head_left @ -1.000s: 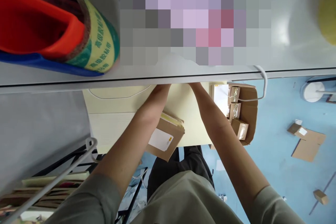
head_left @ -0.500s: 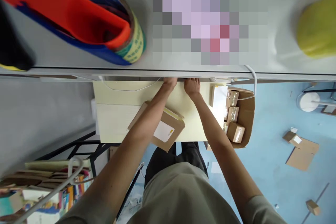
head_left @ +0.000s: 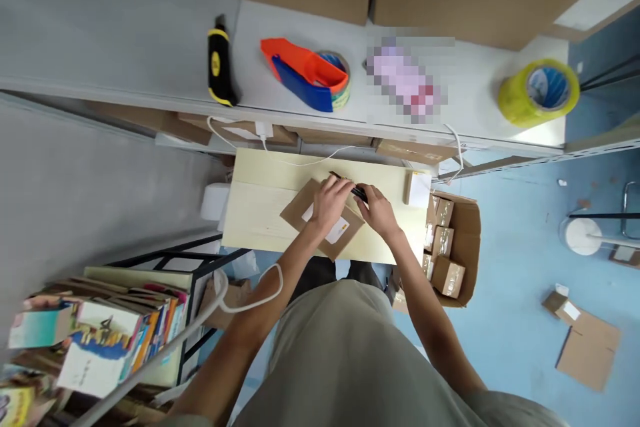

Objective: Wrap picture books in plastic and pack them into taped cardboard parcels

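My left hand is closed, its fingers on a slim black object whose kind I cannot make out. On the other end of it, my right hand is closed too, thumb and fingers around its tip. Both hands are above a cream-coloured table. Under my left hand lies a flat brown cardboard parcel with a white label, turned at an angle. A small white box stands at the table's right edge.
On the shelf above lie a black-yellow utility knife, an orange-blue tape dispenser, a yellow tape roll and a blurred-out item. A carton of small boxes is beside the table. Books fill a rack at left.
My hands have come back from under the shelf edge toward me, and the black object now shows between them. The view has pulled back, showing more of the shelf.
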`<state>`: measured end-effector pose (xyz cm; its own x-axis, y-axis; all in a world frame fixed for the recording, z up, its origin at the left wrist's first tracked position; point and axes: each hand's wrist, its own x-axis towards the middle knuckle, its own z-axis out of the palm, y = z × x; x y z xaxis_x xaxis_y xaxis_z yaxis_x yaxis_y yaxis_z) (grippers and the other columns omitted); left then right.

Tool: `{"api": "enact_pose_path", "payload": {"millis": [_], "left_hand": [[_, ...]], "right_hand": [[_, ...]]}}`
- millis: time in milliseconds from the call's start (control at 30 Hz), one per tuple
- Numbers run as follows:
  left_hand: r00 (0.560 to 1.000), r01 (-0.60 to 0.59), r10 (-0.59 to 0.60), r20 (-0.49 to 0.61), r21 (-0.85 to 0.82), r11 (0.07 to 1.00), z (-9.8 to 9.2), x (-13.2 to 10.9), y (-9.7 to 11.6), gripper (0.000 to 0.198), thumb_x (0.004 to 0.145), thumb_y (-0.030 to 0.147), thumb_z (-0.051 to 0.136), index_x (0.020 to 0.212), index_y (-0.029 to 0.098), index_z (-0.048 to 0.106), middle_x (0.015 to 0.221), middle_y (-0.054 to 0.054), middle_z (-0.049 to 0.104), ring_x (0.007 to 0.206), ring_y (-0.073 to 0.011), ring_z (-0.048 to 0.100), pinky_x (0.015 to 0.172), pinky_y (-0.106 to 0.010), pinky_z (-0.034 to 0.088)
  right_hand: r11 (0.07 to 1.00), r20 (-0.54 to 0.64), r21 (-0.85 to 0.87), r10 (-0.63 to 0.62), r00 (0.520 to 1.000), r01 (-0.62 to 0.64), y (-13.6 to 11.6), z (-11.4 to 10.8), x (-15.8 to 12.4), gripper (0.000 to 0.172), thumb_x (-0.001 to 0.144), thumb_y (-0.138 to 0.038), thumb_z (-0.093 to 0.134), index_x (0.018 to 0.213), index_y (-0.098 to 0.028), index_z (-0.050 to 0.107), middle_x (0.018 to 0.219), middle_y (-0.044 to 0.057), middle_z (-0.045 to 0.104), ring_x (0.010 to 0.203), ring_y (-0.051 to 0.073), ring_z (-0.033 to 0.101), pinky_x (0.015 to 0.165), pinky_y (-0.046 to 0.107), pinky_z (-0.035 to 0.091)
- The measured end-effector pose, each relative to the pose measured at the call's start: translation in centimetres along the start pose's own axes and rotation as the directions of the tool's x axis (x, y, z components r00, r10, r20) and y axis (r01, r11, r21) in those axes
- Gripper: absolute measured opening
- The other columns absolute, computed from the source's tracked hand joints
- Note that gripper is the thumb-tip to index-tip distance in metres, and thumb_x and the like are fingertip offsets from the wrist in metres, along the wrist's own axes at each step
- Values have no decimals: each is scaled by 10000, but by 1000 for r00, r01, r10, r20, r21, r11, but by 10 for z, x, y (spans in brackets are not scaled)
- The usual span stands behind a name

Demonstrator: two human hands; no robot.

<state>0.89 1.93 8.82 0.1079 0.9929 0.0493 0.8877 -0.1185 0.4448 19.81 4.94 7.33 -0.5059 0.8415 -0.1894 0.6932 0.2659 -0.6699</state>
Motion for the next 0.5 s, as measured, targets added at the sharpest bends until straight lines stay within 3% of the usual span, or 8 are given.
{"api": "enact_pose_path", "payload": {"millis": [133,333,433,500], "left_hand": [[988,-46,43,-146,-16,999,-43,-30,9,384,1122,124,538,1247,295,858,1337,-68,869,1067,-297,738,980,-465,604],[955,-37,30,-295,-17,999,-108,-54,-8,321,1163,260,569,1261,307,871,1348,-87,870,1140,-330,744,994,-518,573],[912,78,-106,-396,-86,993,-139,-58,-35,261,1136,372,667,1276,298,873,1257,-115,884,1211,-367,746,1061,-543,565],[839,156,-255,-481,-237,959,-156,-54,-55,256,1103,421,730,1255,278,878,1203,-117,886,1194,-364,760,1089,-530,577]], "right_hand": [[994,-49,95,-44,998,49,-43,-25,-27,458,1112,-343,589,1561,-276,648,1429,142,805,1263,354,784,1049,495,659],[977,-144,-165,-161,976,137,-126,-60,-21,426,1084,-284,671,1499,-221,744,1416,180,815,1334,427,713,1154,618,581],[969,-352,-217,-190,916,117,-173,-73,-18,446,1133,-375,626,1549,-241,716,1593,190,712,1475,441,634,1234,659,526],[980,-467,-174,-170,868,99,-203,-74,-15,455,1178,-449,532,1559,-269,705,1618,176,688,1502,409,627,1264,632,518]]}}
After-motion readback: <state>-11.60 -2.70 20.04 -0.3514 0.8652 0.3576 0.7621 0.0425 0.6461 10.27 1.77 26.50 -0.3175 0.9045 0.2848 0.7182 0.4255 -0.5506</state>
